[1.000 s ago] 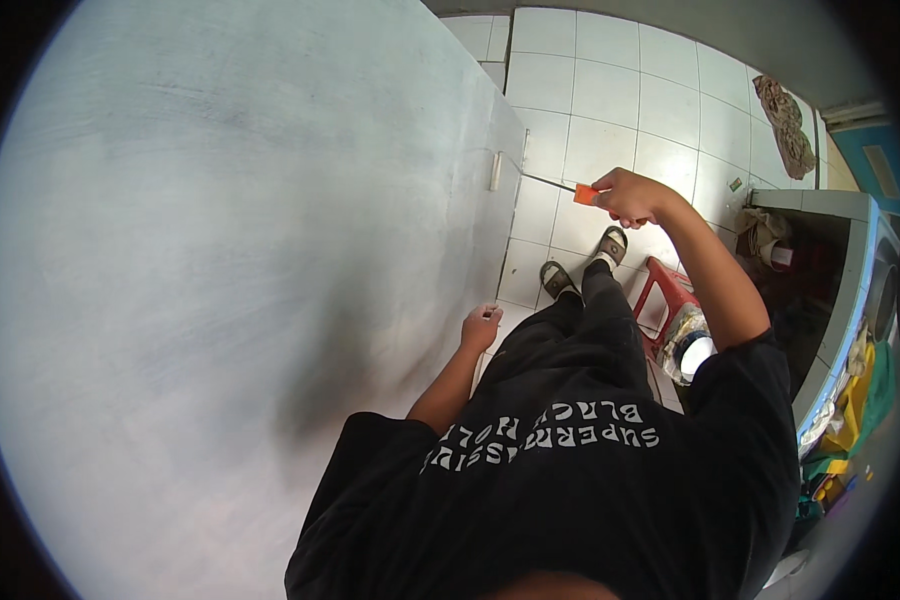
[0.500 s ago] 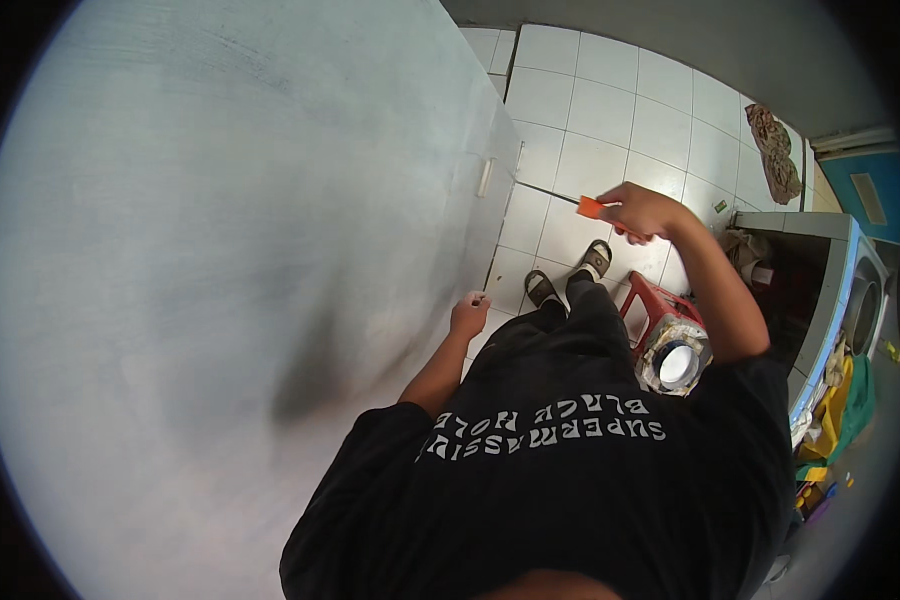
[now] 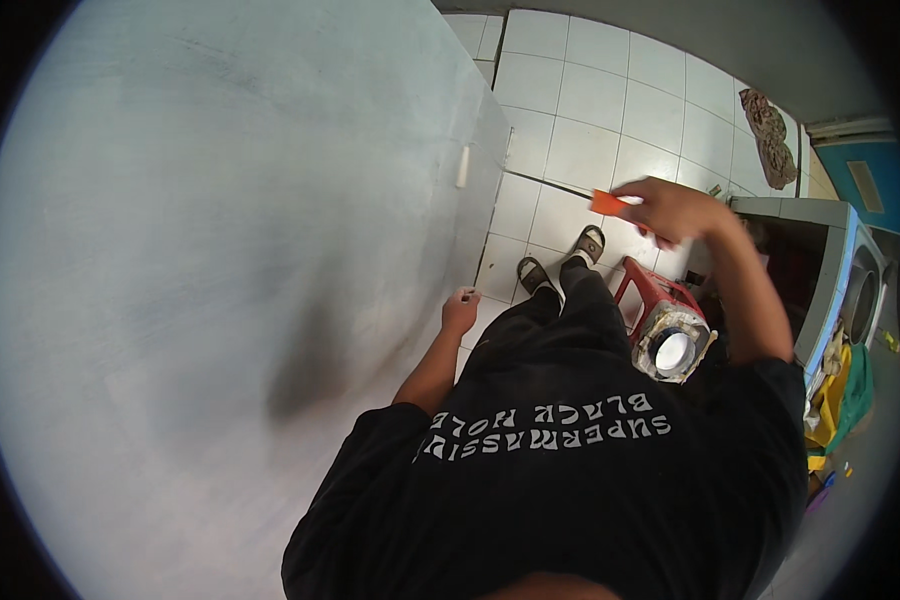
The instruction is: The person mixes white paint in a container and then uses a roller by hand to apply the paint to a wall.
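Orange handle [image 3: 608,203] of the roller [image 3: 550,184], half hidden inside the right hand [image 3: 675,208]; cannot make out the butt end or each finger for blur. Loses the thin dark rod near the wall [image 3: 220,220], left of the right hand, with the bend towards the pale sleeve [image 3: 463,167] hardly visible. Covers the upper legs with the black shirt [image 3: 550,510]. Deep shade under the counter [image 3: 795,208], right of the right hand, with contents too dark to tell.

Stretches the right arm ahead and out to the side, bends at the elbow, turns the back of the hand uppermost and grips the handle in closed fingers. Hangs the left arm low beside the wall, with the left hand [image 3: 459,313] loosely curled; cannot tell of anything held in it, nor of contact with the wall.

Points the roller leftward from the right hand, sleeve end at the wall, ahead of the left hand. Sets the sleeve's long axis crosswise to the rod, almost straight away from the body.

Red stool [image 3: 660,285] nearer the body than the right hand, bearing a tub [image 3: 654,351] with white contents. Crumpled brown cloth [image 3: 767,138] on the floor [image 3: 590,95], beyond the right hand.
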Action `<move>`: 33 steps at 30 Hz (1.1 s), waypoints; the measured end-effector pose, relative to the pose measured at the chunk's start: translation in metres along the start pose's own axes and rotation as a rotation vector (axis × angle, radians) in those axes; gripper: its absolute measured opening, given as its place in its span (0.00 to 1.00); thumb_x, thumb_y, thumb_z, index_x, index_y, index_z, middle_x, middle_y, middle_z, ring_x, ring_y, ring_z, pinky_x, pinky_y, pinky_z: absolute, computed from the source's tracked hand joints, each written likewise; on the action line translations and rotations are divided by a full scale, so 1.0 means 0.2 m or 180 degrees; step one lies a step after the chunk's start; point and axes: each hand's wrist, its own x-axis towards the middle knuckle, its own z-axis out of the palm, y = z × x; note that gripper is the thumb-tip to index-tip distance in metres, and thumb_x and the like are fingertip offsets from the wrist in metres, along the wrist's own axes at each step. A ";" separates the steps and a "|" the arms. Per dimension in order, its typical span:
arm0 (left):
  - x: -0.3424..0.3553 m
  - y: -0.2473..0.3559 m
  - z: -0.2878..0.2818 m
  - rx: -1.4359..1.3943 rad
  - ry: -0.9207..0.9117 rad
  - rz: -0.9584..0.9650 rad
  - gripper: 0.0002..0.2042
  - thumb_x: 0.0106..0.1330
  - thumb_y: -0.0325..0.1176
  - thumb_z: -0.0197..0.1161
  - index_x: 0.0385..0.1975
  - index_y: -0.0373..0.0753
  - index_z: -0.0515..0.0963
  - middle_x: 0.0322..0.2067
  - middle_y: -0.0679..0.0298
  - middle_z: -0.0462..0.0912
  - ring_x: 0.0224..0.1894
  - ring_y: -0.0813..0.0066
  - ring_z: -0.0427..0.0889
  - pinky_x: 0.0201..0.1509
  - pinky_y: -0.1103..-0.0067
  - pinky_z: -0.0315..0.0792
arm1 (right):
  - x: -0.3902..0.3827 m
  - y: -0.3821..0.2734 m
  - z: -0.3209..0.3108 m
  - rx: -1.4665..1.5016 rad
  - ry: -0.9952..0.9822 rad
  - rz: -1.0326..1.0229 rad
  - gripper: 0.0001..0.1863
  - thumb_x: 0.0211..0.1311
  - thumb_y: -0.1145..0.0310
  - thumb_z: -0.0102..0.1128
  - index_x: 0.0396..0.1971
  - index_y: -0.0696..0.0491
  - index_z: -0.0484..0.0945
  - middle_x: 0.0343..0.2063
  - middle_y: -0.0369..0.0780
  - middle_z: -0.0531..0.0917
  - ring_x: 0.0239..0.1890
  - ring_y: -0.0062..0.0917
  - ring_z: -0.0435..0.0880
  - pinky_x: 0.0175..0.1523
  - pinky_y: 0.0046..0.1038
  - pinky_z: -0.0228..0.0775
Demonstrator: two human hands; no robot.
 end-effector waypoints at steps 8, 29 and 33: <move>-0.02 0.02 0.03 -0.0047 -0.0120 0.0084 0.18 0.63 0.46 0.61 0.45 0.40 0.81 0.42 0.53 0.84 0.46 0.58 0.83 0.52 0.68 0.74 | 1.05 0.32 0.35 0.0166 0.0059 -0.0007 0.13 0.56 0.68 0.49 0.22 0.64 0.72 0.11 0.42 0.74 0.12 0.26 0.74 0.17 0.30 0.63; 0.13 0.03 0.21 -0.0403 -0.0315 -0.0469 0.19 0.66 0.44 0.61 0.49 0.37 0.79 0.45 0.53 0.83 0.47 0.61 0.82 0.52 0.70 0.74 | 1.77 0.74 0.56 0.0368 0.0117 0.0135 0.13 0.53 0.69 0.50 0.17 0.63 0.74 0.11 0.45 0.76 0.11 0.28 0.75 0.17 0.34 0.65; 0.13 0.04 0.21 -0.0474 -0.0353 -0.0406 0.18 0.66 0.44 0.60 0.49 0.37 0.79 0.42 0.54 0.83 0.44 0.63 0.82 0.50 0.72 0.75 | 1.20 0.62 0.41 0.0410 0.0439 -0.0176 0.15 0.57 0.68 0.52 0.37 0.64 0.79 0.14 0.47 0.78 0.15 0.31 0.76 0.24 0.31 0.68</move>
